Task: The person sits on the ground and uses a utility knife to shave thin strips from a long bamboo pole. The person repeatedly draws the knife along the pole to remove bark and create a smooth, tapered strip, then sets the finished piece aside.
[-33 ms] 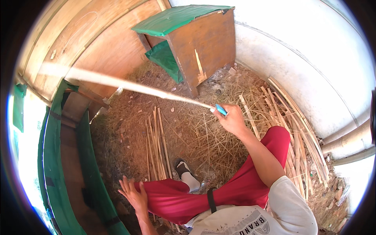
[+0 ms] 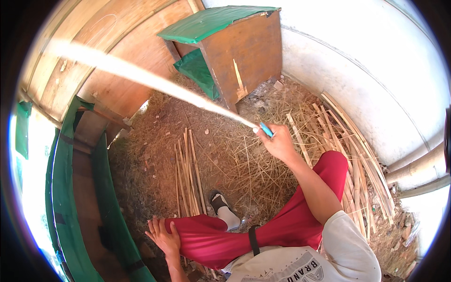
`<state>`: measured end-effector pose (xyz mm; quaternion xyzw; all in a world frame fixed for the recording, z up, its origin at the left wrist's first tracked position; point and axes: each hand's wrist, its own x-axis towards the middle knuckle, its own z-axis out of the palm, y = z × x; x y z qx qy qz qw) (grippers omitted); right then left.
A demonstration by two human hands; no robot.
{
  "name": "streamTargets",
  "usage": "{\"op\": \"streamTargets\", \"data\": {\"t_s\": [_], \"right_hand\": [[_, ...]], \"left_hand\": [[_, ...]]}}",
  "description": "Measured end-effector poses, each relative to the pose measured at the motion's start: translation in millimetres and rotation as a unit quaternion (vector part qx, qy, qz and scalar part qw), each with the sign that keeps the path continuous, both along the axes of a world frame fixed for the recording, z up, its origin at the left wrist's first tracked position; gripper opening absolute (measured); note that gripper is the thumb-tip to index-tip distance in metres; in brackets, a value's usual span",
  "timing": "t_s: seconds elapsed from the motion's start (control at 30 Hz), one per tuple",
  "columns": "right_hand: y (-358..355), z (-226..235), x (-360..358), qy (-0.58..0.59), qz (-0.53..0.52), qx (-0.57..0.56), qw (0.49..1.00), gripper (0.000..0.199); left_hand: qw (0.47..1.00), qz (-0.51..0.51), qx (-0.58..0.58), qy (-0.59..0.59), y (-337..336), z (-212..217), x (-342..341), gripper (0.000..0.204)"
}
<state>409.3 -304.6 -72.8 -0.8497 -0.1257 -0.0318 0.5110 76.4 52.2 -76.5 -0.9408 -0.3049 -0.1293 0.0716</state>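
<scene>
My right hand [image 2: 281,142] is closed around the near end of a long, pale bamboo strip [image 2: 181,92], thumb laid along it. The strip reaches up and to the left, its far part blurred by motion. A small blue object [image 2: 266,129], like a short handle, shows between the same fingers; its kind is hidden by the grip. My left hand [image 2: 165,238] rests by my left knee on the red trousers [image 2: 202,235], fingers spread and holding nothing.
Thin split strips [image 2: 189,171] lie on the ground before me. A larger pile of strips [image 2: 354,160] is at right along the white wall [image 2: 352,61]. Ahead stands a brown wooden box [image 2: 249,51] with a green cover; a green-edged bench [image 2: 101,188] is at left.
The strip's far end has swung upward, while my right hand stays nearly in place. My left hand has shifted slightly right, onto the knee.
</scene>
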Motion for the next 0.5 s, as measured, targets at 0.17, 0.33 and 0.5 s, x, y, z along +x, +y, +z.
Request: {"op": "streamTargets", "data": {"t_s": [0.17, 0.33, 0.5], "right_hand": [[-8, -6, 8, 0.050, 0.001, 0.214, 0.976, 0.025], [-2, 2, 8, 0.078, -0.005, 0.306, 0.949, 0.026], [0, -2, 12, 0.072, -0.030, 0.365, 0.928, 0.032]], "left_hand": [[0.997, -0.059, -0.033, -0.023, -23, -13, -36, 0.052], [0.978, -0.135, -0.084, -0.135, -16, -37, -74, 0.061], [0.897, -0.021, -0.266, -0.353, -20, -62, -71, 0.065]]}}
